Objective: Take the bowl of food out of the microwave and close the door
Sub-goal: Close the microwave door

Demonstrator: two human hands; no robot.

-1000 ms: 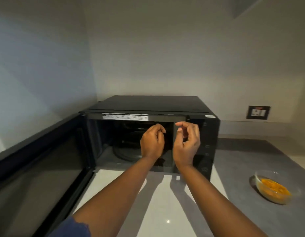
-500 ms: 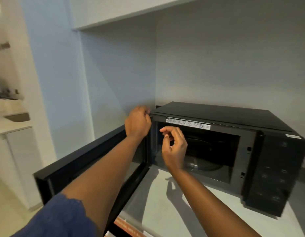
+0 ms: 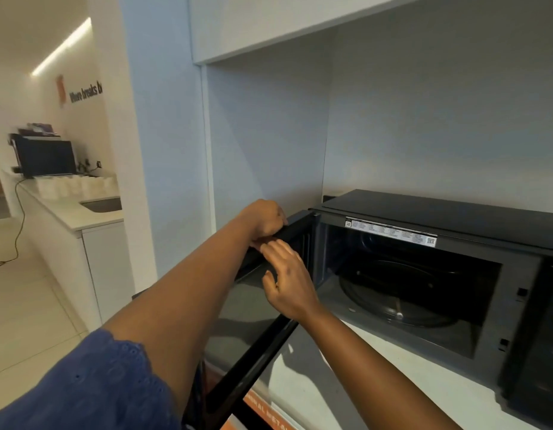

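Bowl and food are nowhere in this view; the microwave (image 3: 424,274) cavity holds only its bare glass turntable (image 3: 396,293), so the first half of the job looks done and what remains is the door (image 3: 253,305). That door stands swung wide to the left, its dark inner face toward the camera and its lower edge slanting down toward the person. The left hand (image 3: 265,220) is curled over the door's top edge near the hinge side, fingers closed on the rim, a hold that suits pushing the panel round toward the opening. The right hand (image 3: 287,282) is beside it, just below, fingers loosely spread and empty; its fingertips lie near or against the same top edge, though whether they truly press on it I cannot tell. Both hands sit high on the door, probably because the top rim is the nearest reachable part from this stance. The counter (image 3: 331,392) in front of the oven is pale and bare where it shows.
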